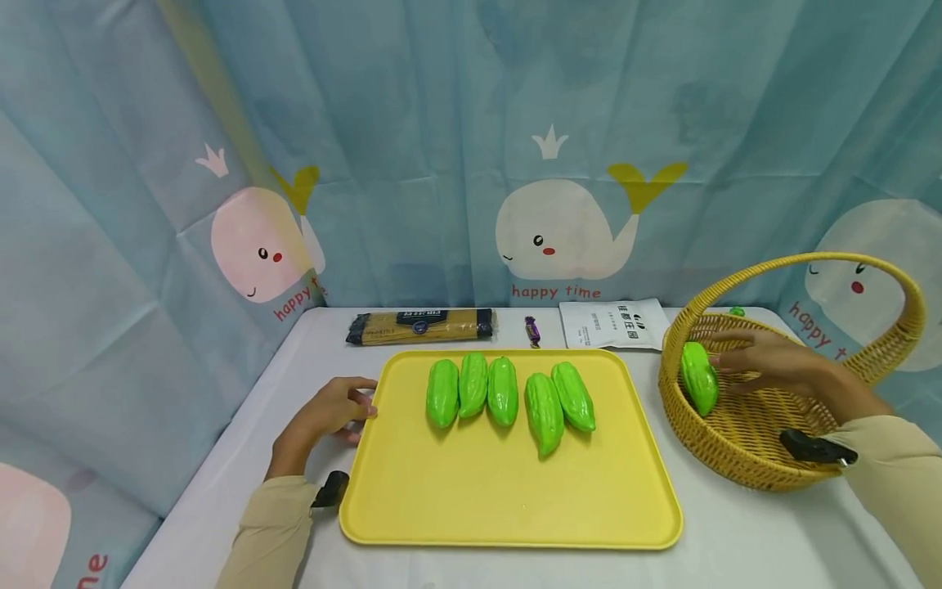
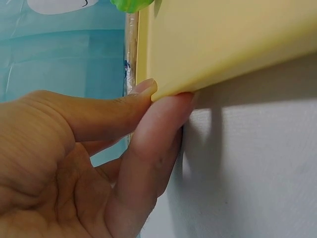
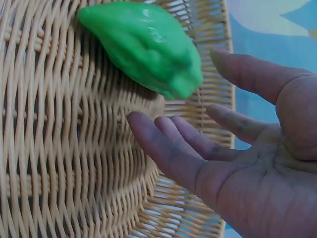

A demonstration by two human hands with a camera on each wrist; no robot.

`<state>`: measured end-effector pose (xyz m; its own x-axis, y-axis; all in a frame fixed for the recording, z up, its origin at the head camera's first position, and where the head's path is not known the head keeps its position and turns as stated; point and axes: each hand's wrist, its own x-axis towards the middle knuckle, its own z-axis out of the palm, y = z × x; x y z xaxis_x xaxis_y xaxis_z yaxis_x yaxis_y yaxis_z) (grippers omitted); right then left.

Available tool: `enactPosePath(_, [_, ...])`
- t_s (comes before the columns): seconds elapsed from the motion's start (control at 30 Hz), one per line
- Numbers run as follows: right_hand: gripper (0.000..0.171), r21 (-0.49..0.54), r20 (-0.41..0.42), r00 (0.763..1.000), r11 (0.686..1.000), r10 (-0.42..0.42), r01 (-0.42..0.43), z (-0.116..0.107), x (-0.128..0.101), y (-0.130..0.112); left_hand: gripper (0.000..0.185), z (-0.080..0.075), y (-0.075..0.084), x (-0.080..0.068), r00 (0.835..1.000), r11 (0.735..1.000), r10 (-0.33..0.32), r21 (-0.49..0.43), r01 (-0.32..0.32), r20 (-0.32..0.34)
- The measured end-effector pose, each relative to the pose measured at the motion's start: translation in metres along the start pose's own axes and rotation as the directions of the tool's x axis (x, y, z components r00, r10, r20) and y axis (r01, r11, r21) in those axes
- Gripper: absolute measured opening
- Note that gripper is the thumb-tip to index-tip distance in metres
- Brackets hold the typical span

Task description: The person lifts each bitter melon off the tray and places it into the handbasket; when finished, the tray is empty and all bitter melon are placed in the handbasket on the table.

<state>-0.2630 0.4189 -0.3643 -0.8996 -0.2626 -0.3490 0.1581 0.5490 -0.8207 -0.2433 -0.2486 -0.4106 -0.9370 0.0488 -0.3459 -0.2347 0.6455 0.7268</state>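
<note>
My left hand (image 1: 340,409) lies on the white table at the left edge of a yellow tray (image 1: 500,491). In the left wrist view its thumb and forefinger pinch the tray's rim (image 2: 223,39), left hand (image 2: 161,95). Several bumpy green gourds (image 1: 504,391) lie in a row on the far half of the tray. My right hand (image 1: 758,364) reaches into a wicker basket (image 1: 736,466) with straight, spread fingers. One more green gourd (image 1: 699,378) leans on the basket's left inner wall; the gourd (image 3: 143,47) sits just beyond my right hand (image 3: 195,109), which holds nothing.
Behind the tray lie a long spaghetti packet (image 1: 421,325), a small purple sweet (image 1: 532,330) and a white printed pouch (image 1: 614,324). The basket's arched handle (image 1: 868,274) rises over my right arm. A whale-print curtain closes off the back and sides.
</note>
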Motion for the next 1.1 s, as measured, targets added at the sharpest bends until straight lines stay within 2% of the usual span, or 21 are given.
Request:
enactPosePath(0.13, [0.078, 0.002, -0.026, 0.999, 0.999, -0.037, 0.037, -0.006, -0.010, 0.002, 0.056, 0.000, 0.000, 0.000, 1.000, 1.000, -0.004, -0.003, 0.004, 0.006])
enactPosePath(0.27, [0.076, -0.027, -0.097, 0.991, 0.996, -0.091, 0.088, -0.007, -0.024, -0.002, 0.057, -0.001, 0.000, -0.001, 1.000, 1.000, -0.006, 0.005, 0.006, 0.008])
enactPosePath(0.37, [0.064, -0.031, -0.168, 0.977, 0.992, -0.128, 0.125, -0.005, -0.034, -0.009, 0.056, -0.001, 0.000, -0.002, 1.000, 1.000, -0.009, 0.010, 0.009, 0.003])
enactPosePath(0.5, [0.048, -0.013, -0.219, 0.957, 0.981, -0.190, 0.192, 0.003, -0.047, -0.019, 0.057, -0.002, 0.001, -0.002, 1.000, 1.000, -0.012, 0.006, 0.012, 0.002])
enactPosePath(0.67, [0.055, -0.051, -0.265, 0.936, 0.973, -0.231, 0.225, 0.021, -0.060, -0.034, 0.057, -0.002, 0.002, -0.002, 1.000, 1.000, -0.018, 0.001, 0.018, 0.003])
enactPosePath(0.73, [0.055, -0.051, -0.265, 0.929, 0.965, -0.260, 0.255, 0.028, -0.065, -0.039, 0.057, -0.002, 0.002, -0.002, 1.000, 1.000, -0.022, 0.000, 0.022, 0.003])
enactPosePath(0.83, [0.050, 0.003, -0.239, 0.915, 0.942, -0.325, 0.335, 0.040, -0.073, -0.044, 0.057, -0.001, 0.001, -0.001, 1.000, 1.000, -0.009, 0.004, 0.009, 0.004])
enactPosePath(0.97, [0.046, 0.056, -0.170, 0.895, 0.903, -0.411, 0.426, 0.058, -0.079, -0.049, 0.057, -0.001, 0.001, 0.000, 1.000, 1.000, 0.003, 0.019, -0.003, -0.003])
enactPosePath(1.1, [0.045, 0.090, -0.092, 0.877, 0.873, -0.472, 0.479, 0.074, -0.078, -0.056, 0.057, 0.000, 0.002, 0.000, 1.000, 1.000, 0.003, 0.024, -0.003, -0.006])
